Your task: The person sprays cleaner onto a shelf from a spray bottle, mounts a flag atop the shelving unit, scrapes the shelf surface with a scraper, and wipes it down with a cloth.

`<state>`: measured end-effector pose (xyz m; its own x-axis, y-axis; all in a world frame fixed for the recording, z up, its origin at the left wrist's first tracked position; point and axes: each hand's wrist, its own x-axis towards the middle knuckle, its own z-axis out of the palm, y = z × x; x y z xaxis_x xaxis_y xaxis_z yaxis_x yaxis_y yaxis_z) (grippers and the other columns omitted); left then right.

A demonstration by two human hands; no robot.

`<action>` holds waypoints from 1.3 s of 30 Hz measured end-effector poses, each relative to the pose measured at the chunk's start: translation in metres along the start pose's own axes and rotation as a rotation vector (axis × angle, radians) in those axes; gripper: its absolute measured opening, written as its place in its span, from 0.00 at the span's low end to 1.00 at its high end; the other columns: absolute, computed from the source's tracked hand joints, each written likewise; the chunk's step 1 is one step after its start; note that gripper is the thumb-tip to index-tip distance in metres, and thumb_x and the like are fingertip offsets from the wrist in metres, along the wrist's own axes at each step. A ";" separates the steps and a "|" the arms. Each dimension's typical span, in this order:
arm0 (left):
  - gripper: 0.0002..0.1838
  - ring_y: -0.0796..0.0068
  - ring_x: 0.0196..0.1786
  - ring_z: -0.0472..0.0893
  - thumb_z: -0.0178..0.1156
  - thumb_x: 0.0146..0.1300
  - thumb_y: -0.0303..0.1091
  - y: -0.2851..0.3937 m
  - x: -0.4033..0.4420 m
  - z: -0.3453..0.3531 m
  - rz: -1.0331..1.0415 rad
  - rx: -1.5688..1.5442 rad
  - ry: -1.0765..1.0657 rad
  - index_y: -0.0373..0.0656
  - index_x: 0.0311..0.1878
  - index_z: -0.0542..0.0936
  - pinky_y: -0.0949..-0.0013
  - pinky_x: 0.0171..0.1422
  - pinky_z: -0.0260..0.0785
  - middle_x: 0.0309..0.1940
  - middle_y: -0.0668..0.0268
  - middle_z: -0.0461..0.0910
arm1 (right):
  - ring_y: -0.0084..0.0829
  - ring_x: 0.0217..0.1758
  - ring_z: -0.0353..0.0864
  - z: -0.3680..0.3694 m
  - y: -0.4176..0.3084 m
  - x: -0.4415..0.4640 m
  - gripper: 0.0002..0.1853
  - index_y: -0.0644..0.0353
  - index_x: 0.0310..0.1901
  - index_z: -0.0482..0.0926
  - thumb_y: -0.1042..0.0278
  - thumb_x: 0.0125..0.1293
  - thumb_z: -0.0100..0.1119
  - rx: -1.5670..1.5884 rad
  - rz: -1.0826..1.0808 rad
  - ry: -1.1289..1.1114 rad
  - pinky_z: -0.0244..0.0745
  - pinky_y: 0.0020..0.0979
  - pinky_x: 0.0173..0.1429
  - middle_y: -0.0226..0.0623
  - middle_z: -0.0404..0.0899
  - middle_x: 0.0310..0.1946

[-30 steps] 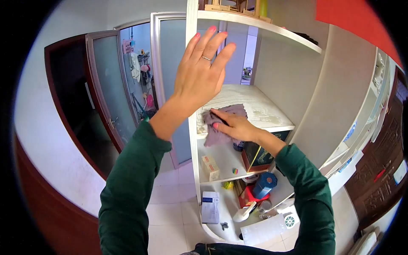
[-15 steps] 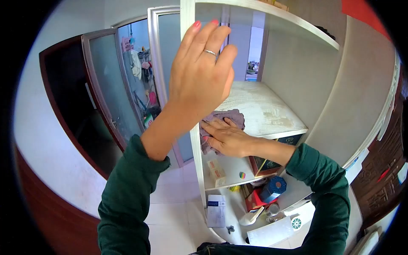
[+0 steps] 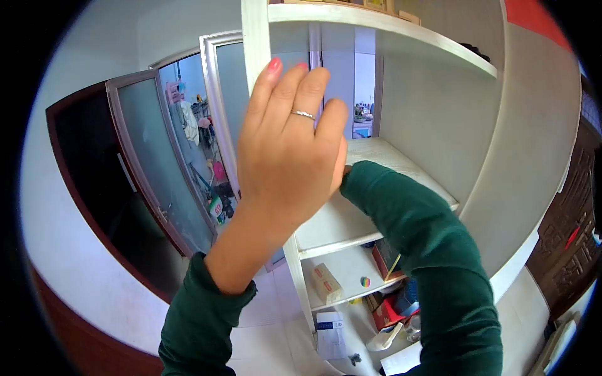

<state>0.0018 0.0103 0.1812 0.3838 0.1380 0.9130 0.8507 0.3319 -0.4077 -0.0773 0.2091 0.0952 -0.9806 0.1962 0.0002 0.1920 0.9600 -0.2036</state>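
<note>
My left hand (image 3: 291, 138) is raised in front of the white upright post (image 3: 256, 44) of the shelf unit, its back toward me. Its fingers are slightly bent around the post's height, with a ring on one; the palm side is hidden. Only a sliver of my right hand (image 3: 345, 170) shows behind the left one, at the cuff of the green sleeve, over the middle shelf (image 3: 401, 160). Its fingers are hidden, and the purple-grey cloth is out of sight.
Lower shelves hold a small pale box (image 3: 327, 283), a colourful round item (image 3: 365, 282), a dark box (image 3: 386, 258), a red box (image 3: 387, 312) and a white-and-blue packet (image 3: 330, 335). An upper shelf (image 3: 376, 19) spans above. A glass door (image 3: 164, 150) stands ajar at left.
My right hand has moved left and away behind my left hand, and the cloth has gone from sight. My left hand appears larger and lower. The view has shifted.
</note>
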 end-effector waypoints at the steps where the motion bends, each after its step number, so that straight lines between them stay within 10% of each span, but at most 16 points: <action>1: 0.07 0.61 0.53 0.72 0.59 0.42 0.25 0.001 -0.001 -0.001 0.001 0.002 0.003 0.42 0.28 0.75 0.52 0.64 0.56 0.46 0.62 0.73 | 0.52 0.72 0.38 -0.001 0.009 0.013 0.33 0.48 0.68 0.48 0.42 0.65 0.26 -0.019 0.011 0.017 0.34 0.64 0.67 0.39 0.43 0.70; 18: 0.07 0.62 0.43 0.74 0.60 0.36 0.27 0.000 0.004 -0.001 0.025 0.082 -0.049 0.40 0.23 0.75 0.54 0.64 0.59 0.30 0.61 0.75 | 0.43 0.73 0.39 -0.034 0.063 0.003 0.36 0.43 0.68 0.52 0.32 0.62 0.26 -0.190 0.124 -0.044 0.33 0.60 0.69 0.32 0.41 0.71; 21: 0.07 0.62 0.42 0.74 0.60 0.36 0.28 -0.002 0.003 -0.001 0.015 0.066 -0.053 0.40 0.23 0.75 0.54 0.64 0.59 0.29 0.61 0.74 | 0.40 0.69 0.54 -0.014 0.193 0.040 0.36 0.46 0.62 0.65 0.31 0.62 0.29 -0.166 0.262 0.090 0.50 0.44 0.69 0.35 0.54 0.67; 28: 0.07 0.62 0.39 0.73 0.60 0.34 0.26 -0.002 0.001 0.000 0.039 0.060 -0.010 0.39 0.21 0.75 0.55 0.64 0.59 0.25 0.60 0.73 | 0.45 0.53 0.74 -0.041 0.163 -0.063 0.33 0.65 0.46 0.76 0.43 0.67 0.27 -0.340 0.399 0.130 0.62 0.42 0.60 0.48 0.75 0.49; 32: 0.05 0.63 0.38 0.73 0.60 0.37 0.26 -0.001 0.001 0.002 0.038 0.009 0.040 0.40 0.21 0.76 0.55 0.65 0.57 0.23 0.61 0.74 | 0.44 0.70 0.52 -0.001 0.221 -0.057 0.34 0.57 0.62 0.63 0.39 0.66 0.25 -0.298 0.231 0.136 0.49 0.40 0.70 0.46 0.57 0.65; 39: 0.05 0.64 0.40 0.74 0.59 0.42 0.25 0.002 0.002 -0.009 0.005 0.005 -0.066 0.41 0.27 0.77 0.54 0.67 0.55 0.28 0.64 0.76 | 0.53 0.72 0.37 -0.011 0.002 -0.097 0.41 0.35 0.69 0.47 0.24 0.57 0.21 -0.075 0.107 -0.053 0.34 0.55 0.70 0.37 0.37 0.71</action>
<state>0.0075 0.0027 0.1818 0.3637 0.2010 0.9096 0.8467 0.3358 -0.4127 0.0188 0.1943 0.1054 -0.9548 0.2889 -0.0698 0.2957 0.9470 -0.1256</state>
